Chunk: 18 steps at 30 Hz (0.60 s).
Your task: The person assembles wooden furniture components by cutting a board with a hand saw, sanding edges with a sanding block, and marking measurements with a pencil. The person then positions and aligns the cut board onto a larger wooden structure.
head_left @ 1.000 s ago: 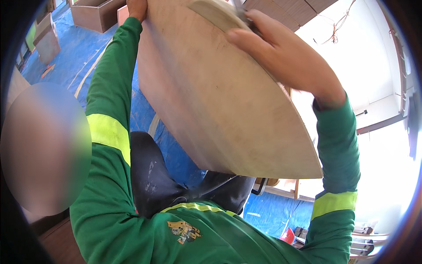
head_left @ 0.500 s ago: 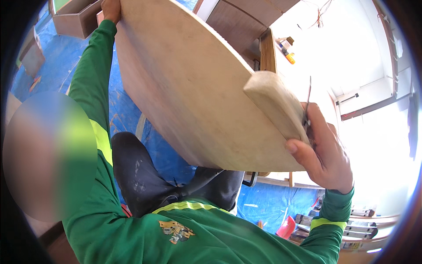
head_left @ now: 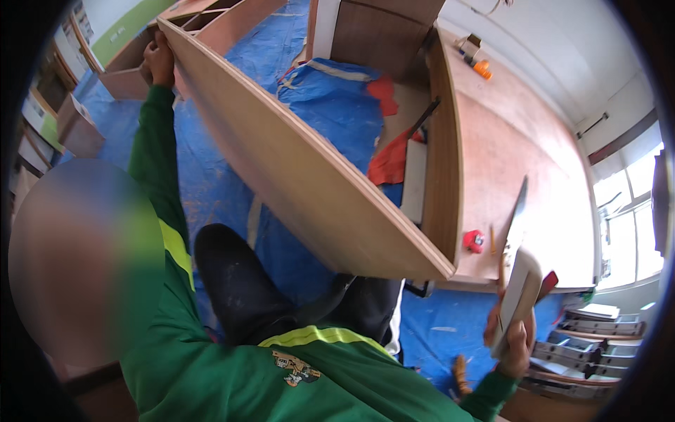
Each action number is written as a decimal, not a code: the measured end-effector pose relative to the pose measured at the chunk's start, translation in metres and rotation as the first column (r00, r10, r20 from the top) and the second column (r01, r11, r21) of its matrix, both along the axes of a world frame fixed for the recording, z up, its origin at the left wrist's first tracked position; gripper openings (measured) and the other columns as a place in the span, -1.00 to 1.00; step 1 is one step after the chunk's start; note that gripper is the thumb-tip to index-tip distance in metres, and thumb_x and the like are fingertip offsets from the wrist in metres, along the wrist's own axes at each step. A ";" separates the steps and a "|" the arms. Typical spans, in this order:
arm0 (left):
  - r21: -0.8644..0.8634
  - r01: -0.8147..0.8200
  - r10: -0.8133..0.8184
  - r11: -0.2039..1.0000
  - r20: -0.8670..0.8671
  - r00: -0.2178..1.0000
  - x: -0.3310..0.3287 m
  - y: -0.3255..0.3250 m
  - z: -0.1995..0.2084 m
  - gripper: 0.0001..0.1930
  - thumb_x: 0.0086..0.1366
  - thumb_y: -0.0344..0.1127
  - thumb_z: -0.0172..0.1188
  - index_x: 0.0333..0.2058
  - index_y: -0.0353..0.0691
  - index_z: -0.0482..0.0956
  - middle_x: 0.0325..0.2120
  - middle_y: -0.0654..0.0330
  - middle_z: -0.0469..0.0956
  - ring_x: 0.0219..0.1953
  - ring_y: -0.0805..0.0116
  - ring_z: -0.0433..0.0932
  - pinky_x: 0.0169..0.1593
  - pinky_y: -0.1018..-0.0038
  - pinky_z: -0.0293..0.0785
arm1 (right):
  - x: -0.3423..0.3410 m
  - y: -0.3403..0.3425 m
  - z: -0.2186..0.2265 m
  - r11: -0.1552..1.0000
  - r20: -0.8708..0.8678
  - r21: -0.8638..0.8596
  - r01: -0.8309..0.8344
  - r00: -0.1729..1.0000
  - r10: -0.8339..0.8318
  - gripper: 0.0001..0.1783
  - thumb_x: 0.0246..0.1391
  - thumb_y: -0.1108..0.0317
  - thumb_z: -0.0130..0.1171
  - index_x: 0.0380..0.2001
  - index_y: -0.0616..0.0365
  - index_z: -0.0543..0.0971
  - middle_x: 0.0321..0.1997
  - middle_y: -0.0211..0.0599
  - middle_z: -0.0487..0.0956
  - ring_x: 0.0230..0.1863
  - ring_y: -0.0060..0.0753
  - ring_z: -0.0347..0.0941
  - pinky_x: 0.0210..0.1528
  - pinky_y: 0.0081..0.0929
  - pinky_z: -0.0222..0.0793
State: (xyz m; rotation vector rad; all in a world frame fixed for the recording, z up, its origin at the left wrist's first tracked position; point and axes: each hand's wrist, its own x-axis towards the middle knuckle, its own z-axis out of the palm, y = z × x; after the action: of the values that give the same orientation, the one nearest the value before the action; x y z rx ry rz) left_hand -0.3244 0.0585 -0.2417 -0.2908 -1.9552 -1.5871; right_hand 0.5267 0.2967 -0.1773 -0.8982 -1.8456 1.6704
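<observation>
A large pale plywood panel (head_left: 309, 197) slants across my lap, its layered long edge facing up. At its far left corner, my left hand (head_left: 160, 62) is closed around the edge. Off the panel's near right corner, my right hand (head_left: 517, 341) grips a pale sanding block (head_left: 522, 292) with a rounded end. A narrow pointed metal blade (head_left: 519, 204) sticks up beside the block, seemingly in the same hand; its handle is mostly hidden. Behind the block a red piece (head_left: 548, 283) shows, its kind unclear.
To the right stands a wooden workbench (head_left: 506, 133) with a red tape measure (head_left: 474, 241) and an orange-capped bottle (head_left: 483, 69). Blue sheeting (head_left: 225, 176) covers the floor. Folded ladders (head_left: 598, 337) lie at lower right; wooden boxes (head_left: 232, 24) stand at far left.
My right hand has come off the panel, moving down and right with the block and blade. The panel has tilted, exposing its edge, and the view has shifted.
</observation>
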 end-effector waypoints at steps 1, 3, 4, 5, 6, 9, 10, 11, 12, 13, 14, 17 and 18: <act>-0.158 -0.360 0.344 0.919 -0.121 0.931 0.021 0.003 0.004 -0.11 0.53 0.33 0.04 0.35 -0.53 0.37 0.21 -0.28 0.56 0.29 -0.18 0.48 0.40 0.09 0.30 | -0.009 0.002 -0.032 0.990 -0.144 -0.139 0.023 0.989 -0.044 -0.06 0.26 -0.24 0.30 0.31 0.45 0.37 -0.37 -0.26 0.54 -0.53 -0.52 0.41 -0.50 -0.54 0.33; -0.095 -0.063 0.008 0.993 -0.491 0.871 0.144 0.047 0.004 -0.17 0.51 0.23 0.16 0.37 -0.49 0.36 0.31 -0.25 0.43 0.31 -0.16 0.43 0.43 0.06 0.24 | -0.049 -0.005 -0.085 0.957 -0.356 -0.289 -0.034 0.931 -0.075 -0.12 0.28 -0.12 0.30 0.35 0.41 0.33 -0.36 -0.26 0.52 -0.51 -0.50 0.42 -0.50 -0.53 0.36; -0.113 0.117 -0.155 0.987 -0.439 0.885 0.253 0.087 0.007 -0.17 0.51 0.11 0.20 0.45 -0.48 0.24 0.37 -0.24 0.33 0.34 -0.10 0.39 0.46 0.03 0.19 | -0.067 -0.008 -0.105 0.946 -0.408 -0.323 -0.035 0.907 -0.105 -0.14 0.29 -0.08 0.30 0.36 0.40 0.32 -0.35 -0.26 0.51 -0.51 -0.49 0.42 -0.49 -0.52 0.37; -0.183 0.200 -0.264 0.963 -0.466 0.844 0.341 0.092 0.004 -0.07 0.39 0.16 0.28 0.43 -0.51 0.22 0.36 -0.28 0.32 0.33 -0.14 0.40 0.47 -0.01 0.20 | -0.088 -0.008 -0.123 0.932 -0.449 -0.349 -0.098 0.891 -0.075 -0.19 0.33 -0.01 0.26 0.38 0.38 0.29 -0.30 -0.26 0.50 -0.49 -0.47 0.44 -0.49 -0.50 0.40; -0.303 0.213 -0.347 0.929 -0.515 0.784 0.422 0.082 0.006 0.04 0.27 0.22 0.37 0.41 -0.54 0.21 0.35 -0.32 0.31 0.33 -0.17 0.42 0.47 -0.06 0.20 | -0.112 -0.012 -0.140 0.879 -0.484 -0.448 -0.165 0.871 -0.083 -0.23 0.37 0.06 0.25 0.40 0.34 0.26 -0.25 -0.26 0.49 -0.48 -0.47 0.46 -0.48 -0.47 0.43; -0.485 0.093 -0.409 0.870 -0.601 0.687 0.573 0.080 -0.006 0.37 -0.08 0.39 0.63 0.35 -0.64 0.15 0.32 -0.43 0.29 0.31 -0.29 0.47 0.50 -0.20 0.22 | -0.171 -0.026 -0.166 0.858 -0.551 -0.443 -0.261 0.834 -0.031 -0.36 0.42 0.20 0.24 0.38 0.26 0.28 -0.19 -0.29 0.47 -0.45 -0.47 0.47 -0.46 -0.45 0.46; -0.490 0.071 -0.387 0.869 -0.582 0.715 0.572 0.089 -0.006 0.28 0.03 0.24 0.57 0.38 -0.64 0.07 0.36 -0.44 0.19 0.35 -0.32 0.37 0.50 -0.18 0.17 | -0.182 -0.030 -0.160 0.864 -0.507 -0.445 -0.237 0.862 -0.024 -0.41 0.45 0.21 0.22 0.38 0.24 0.30 -0.15 -0.31 0.49 -0.38 -0.49 0.49 -0.37 -0.46 0.49; -0.501 0.045 -0.366 0.864 -0.565 0.739 0.572 0.098 -0.006 0.19 0.14 0.09 0.52 0.41 -0.65 -0.01 0.40 -0.46 0.09 0.40 -0.35 0.27 0.50 -0.17 0.13 | -0.191 -0.034 -0.155 0.867 -0.467 -0.448 -0.218 0.884 -0.019 -0.45 0.48 0.22 0.19 0.37 0.22 0.32 -0.11 -0.32 0.50 -0.32 -0.51 0.51 -0.28 -0.47 0.51; -0.518 0.008 -0.341 0.855 -0.551 0.761 0.572 0.105 -0.003 0.11 0.25 -0.06 0.46 0.44 -0.65 -0.09 0.44 -0.48 0.00 0.45 -0.38 0.16 0.50 -0.15 0.09 | -0.203 -0.038 -0.156 0.889 -0.526 -0.395 -0.232 0.851 -0.011 -0.49 0.50 0.22 0.18 0.35 0.21 0.35 -0.07 -0.34 0.52 -0.22 -0.54 0.51 -0.17 -0.50 0.50; -0.520 0.014 -0.344 0.854 -0.544 0.765 0.569 0.105 0.001 0.08 0.29 -0.11 0.41 0.46 -0.64 -0.13 0.45 -0.46 -0.03 0.47 -0.37 0.10 0.51 -0.13 0.07 | -0.212 -0.043 -0.158 0.909 -0.582 -0.341 -0.240 0.813 -0.003 -0.52 0.52 0.22 0.16 0.33 0.20 0.37 -0.03 -0.37 0.53 -0.13 -0.57 0.51 -0.06 -0.52 0.48; -0.505 0.063 -0.359 0.861 -0.514 0.779 0.561 0.104 0.003 0.05 0.33 -0.17 0.35 0.47 -0.62 -0.17 0.46 -0.44 -0.06 0.50 -0.35 0.05 0.52 -0.12 0.05 | -0.216 -0.044 -0.145 0.883 -0.601 -0.360 -0.301 0.799 0.027 -0.57 0.54 0.22 0.13 0.31 0.19 0.41 0.05 -0.40 0.53 0.03 -0.64 0.46 0.10 -0.54 0.42; -0.429 0.197 -0.382 0.882 -0.404 0.831 0.538 0.112 0.021 -0.02 0.41 -0.29 0.22 0.52 -0.57 -0.26 0.48 -0.38 -0.10 0.55 -0.32 -0.05 0.54 -0.09 0.03 | -0.231 -0.033 -0.160 0.917 -0.568 -0.314 -0.246 0.822 0.026 -0.52 0.51 0.18 0.17 0.29 0.22 0.36 -0.23 -0.41 0.51 -0.37 -0.60 0.46 -0.31 -0.58 0.41; -0.332 0.242 -0.373 0.911 -0.420 0.827 0.527 0.118 0.025 -0.10 0.40 -0.40 0.17 0.52 -0.52 -0.20 0.45 -0.35 -0.04 0.54 -0.31 0.05 0.54 -0.07 0.09 | -0.232 -0.027 -0.164 0.926 -0.522 -0.300 -0.227 0.852 0.040 -0.51 0.50 0.17 0.18 0.28 0.24 0.34 -0.32 -0.40 0.48 -0.49 -0.59 0.42 -0.45 -0.59 0.37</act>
State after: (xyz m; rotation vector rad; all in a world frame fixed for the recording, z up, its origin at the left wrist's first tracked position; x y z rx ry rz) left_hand 0.2028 0.1769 -0.2167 -1.0603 -1.7744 -1.2659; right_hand 0.2942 0.2699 -0.3416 -0.3870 -1.2933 2.1241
